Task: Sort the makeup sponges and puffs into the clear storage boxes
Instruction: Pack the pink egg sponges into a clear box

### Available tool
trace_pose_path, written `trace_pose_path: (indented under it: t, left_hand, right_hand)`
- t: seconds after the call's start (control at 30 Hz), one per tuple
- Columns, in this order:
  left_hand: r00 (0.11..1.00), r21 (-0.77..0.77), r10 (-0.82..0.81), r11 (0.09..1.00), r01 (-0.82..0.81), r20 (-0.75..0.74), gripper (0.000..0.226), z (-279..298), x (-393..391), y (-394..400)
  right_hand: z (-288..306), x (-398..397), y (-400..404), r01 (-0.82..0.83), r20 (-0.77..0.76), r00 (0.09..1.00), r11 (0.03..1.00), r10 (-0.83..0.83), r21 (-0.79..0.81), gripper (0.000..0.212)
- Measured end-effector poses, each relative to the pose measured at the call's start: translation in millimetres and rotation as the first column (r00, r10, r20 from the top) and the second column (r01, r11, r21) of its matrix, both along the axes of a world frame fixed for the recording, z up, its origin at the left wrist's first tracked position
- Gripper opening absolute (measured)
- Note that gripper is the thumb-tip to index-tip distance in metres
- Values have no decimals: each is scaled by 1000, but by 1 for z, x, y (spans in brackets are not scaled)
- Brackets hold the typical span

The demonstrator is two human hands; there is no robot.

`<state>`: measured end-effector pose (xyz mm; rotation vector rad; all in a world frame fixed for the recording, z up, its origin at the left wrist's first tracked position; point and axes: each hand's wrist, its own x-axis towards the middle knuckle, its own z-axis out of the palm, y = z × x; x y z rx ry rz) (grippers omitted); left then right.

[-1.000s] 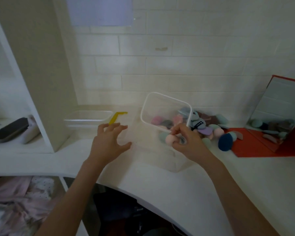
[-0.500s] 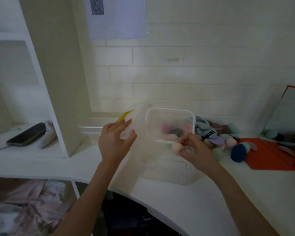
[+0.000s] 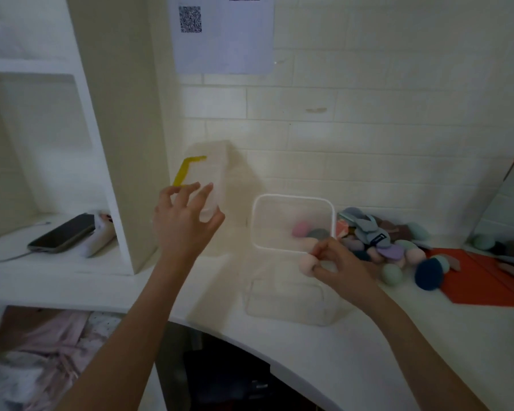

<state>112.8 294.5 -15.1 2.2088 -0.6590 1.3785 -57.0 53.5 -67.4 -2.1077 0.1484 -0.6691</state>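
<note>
While left hand [image 3: 187, 223] grips lid [image 3: 208, 179] (yellow-tabbed), right hand [image 3: 343, 266] pinches pink sponge [image 3: 306, 264]

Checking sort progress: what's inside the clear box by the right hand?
The clear box looks empty. Colours seen through its walls belong to the sponge pile behind it. The right hand pinches a pink sponge at its rim, hiding the near right corner.

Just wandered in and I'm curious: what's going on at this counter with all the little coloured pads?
A person is sorting makeup sponges. Their right hand pinches a pale pink sponge at the near rim of an open clear box on the white counter. Their left hand holds up a clear container with a yellow clip. A pile of sponges and puffs waits beside the box.
</note>
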Motion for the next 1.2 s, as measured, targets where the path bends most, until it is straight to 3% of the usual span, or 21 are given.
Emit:
trace_pose_path:
  t: [0.1, 0.23, 0.3, 0.4, 0.53, 0.6, 0.67, 0.73, 0.77, 0.8, 0.87, 0.93, 1.0, 1.07, 1.13, 1.2]
  left_hand:
    - [996, 114, -29, 993, 39, -87, 46, -8, 5, 19]
    - [960, 68, -132, 986, 153, -246, 55, -8, 15, 54]
    - [949, 130, -85, 983, 130, -305, 59, -1, 15, 64]
    - [954, 267, -7, 959, 91, -300, 64, 3, 12, 65]
    - [971, 332, 66, 943, 14, -229, 63, 6, 6, 59]
    - [994, 259, -72, 962, 90, -78, 49, 2, -10, 49]
    - [938, 173, -343, 922, 347, -50, 35, -11, -31, 29]
    - [750, 3, -565, 798, 603, -345, 27, -25, -45, 11]
    - [621, -122, -618, 749, 651, -482, 25, -31, -46, 4]
    - [535, -193, -623, 735, 650, -571, 28, -35, -45, 0]
    - [533, -77, -464, 800, 595, -707, 41, -39, -38, -5]
    - [556, 82, -283, 837, 541, -781, 53, -42, -32, -9]
    - [561, 128, -213, 853, 507, -800, 61, -45, -30, -13]
    - [585, 149, -197, 859, 490, -787, 62, -49, -30, -17]
    - [615, 115, -254, 861, 495, -747, 54, -54, -28, -23]
    - [561, -114, -421, 859, 499, -713, 39, -57, -32, -27]
  right_hand:
    - [-1, 9, 8, -46, -36, 998, 999, 47, 15, 23]
    - [-2, 15, 16, -83, -22, 996, 994, 85, 68, 23]
    - [-1, 17, 18, -84, -13, 996, 993, 85, 87, 23]
    - [1, 20, 25, -91, -12, 996, 992, 92, 84, 23]
    - [4, 24, 36, -104, -7, 994, 992, 105, 75, 17]
    - [4, 28, 40, -112, 10, 994, 991, 112, 69, 16]
    - [5, 32, 45, -141, 25, 990, 986, 140, 90, 16]
    - [7, 35, 47, -181, 17, 983, 979, 181, 91, 18]
    - [8, 36, 47, -195, -1, 981, 978, 195, 69, 18]
    - [10, 37, 48, -216, -12, 976, 975, 217, 53, 20]
    - [13, 40, 46, -230, 38, 973, 967, 227, 113, 25]
    - [17, 37, 39, -162, 201, 975, 923, 95, 348, 20]
    - [19, 32, 20, -43, 292, 946, 844, -137, 535, 13]
    - [17, 24, -1, -8, 284, 942, 836, -178, 549, 16]
    - [19, 20, -5, -45, 253, 962, 851, -105, 523, 26]
    - [24, 24, 4, -33, 209, 975, 892, -70, 452, 35]
